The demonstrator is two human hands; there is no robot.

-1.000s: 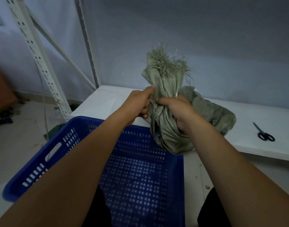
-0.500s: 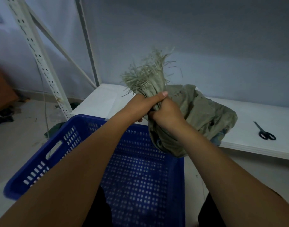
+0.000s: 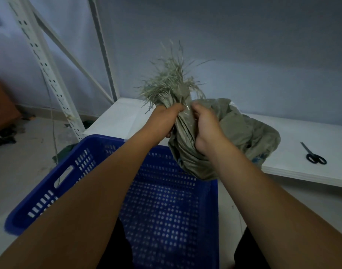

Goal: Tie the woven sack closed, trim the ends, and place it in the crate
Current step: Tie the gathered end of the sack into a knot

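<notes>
Since 0.5 s ago, frayed tuft tilted more upright. One woven sack, held over far rim of one blue crate. Left hand clenched on gathered neck; right hand grips neck beside it. One pair of scissors on white shelf.

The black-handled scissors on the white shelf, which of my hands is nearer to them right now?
Right. Your right hand grips the grey-green woven sack on the side facing the black-handled scissors; your left hand holds the sack's frayed neck farther away. Neither touches them.
</notes>
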